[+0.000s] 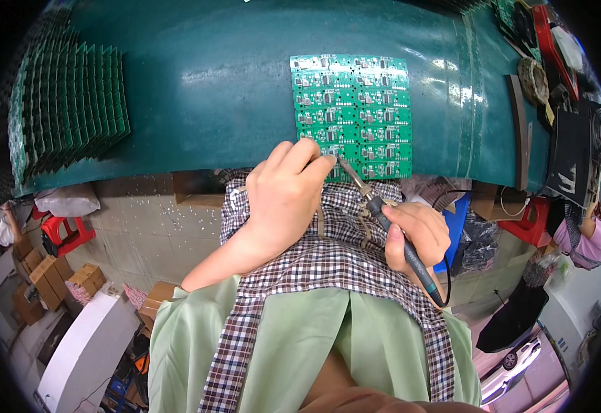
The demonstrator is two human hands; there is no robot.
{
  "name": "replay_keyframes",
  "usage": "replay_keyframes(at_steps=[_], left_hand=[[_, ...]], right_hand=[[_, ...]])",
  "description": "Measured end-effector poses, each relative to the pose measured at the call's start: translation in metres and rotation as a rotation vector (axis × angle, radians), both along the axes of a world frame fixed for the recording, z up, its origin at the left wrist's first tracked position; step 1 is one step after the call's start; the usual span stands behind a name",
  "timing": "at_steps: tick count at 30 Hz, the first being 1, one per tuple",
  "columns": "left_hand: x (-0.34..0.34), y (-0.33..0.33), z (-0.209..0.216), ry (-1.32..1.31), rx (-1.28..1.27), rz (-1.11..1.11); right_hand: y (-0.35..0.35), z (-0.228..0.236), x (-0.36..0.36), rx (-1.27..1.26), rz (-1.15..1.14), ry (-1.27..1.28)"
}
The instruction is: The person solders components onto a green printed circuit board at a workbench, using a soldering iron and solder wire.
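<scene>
At the bottom of the frame, a pale green garment (390, 344) is overlaid by a checked apron (341, 275). Just above it, right of centre, the handle of a soldering iron (381, 213) is clamped in the right hand (421, 237), fingers and thumb closed around the grip. The iron's long axis is laid diagonally: its butt end, with a black cable (445, 279), is directed to the lower right, and its metal tip is pointed to the upper left, at the lower part of a green circuit board panel (383, 117).

Left of the tip, the left hand (288, 182) is held with its fingers bent and bunched at the panel's lower left corner; whether anything is pinched there cannot be told — the fingertips are partly hidden.

The panel is laid flat at the near edge of the teal table (211, 89), in the upper middle of the frame. It is divided into two columns of small populated boards, and its slightly longer axis is run up the frame, nearly upright. Farther off, a dark strip (518, 131) is set at the right, and at the upper left a row of green boards (73, 103) is stood on edge, closely packed.
</scene>
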State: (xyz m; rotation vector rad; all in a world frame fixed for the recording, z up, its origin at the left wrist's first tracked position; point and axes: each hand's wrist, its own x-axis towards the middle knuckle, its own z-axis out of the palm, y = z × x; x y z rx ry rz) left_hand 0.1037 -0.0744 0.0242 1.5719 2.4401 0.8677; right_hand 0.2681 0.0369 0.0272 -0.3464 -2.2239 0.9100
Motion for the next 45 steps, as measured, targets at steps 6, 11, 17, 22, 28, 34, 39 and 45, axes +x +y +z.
replay_keyframes(at_steps=[6,11,17,22,28,34,39,45], left_hand=[[0.0,-0.006,0.001,-0.259,0.064,0.049],[0.001,-0.007,-0.005,-0.25,0.139,0.026],[0.003,-0.007,-0.004,-0.263,0.12,0.04],[0.002,-0.009,-0.002,-0.281,0.098,0.049],[0.003,-0.015,0.003,-0.209,0.112,0.022],[0.005,-0.014,-0.005,-0.235,0.114,0.057],[0.005,-0.012,-0.004,-0.234,0.092,0.061],[0.005,-0.012,-0.002,-0.233,0.015,0.024]], right_hand=[[0.003,0.004,0.006,0.007,-0.036,0.031],[0.002,0.002,0.007,0.009,-0.021,0.013],[-0.001,0.0,0.003,0.003,-0.058,-0.014],[-0.002,0.0,-0.001,0.006,-0.051,-0.016],[0.0,0.004,0.007,-0.007,-0.066,0.013],[-0.001,0.002,0.005,0.011,-0.025,0.001],[0.0,0.002,0.003,0.016,0.002,-0.013],[-0.005,0.0,0.005,0.013,-0.013,0.014]])
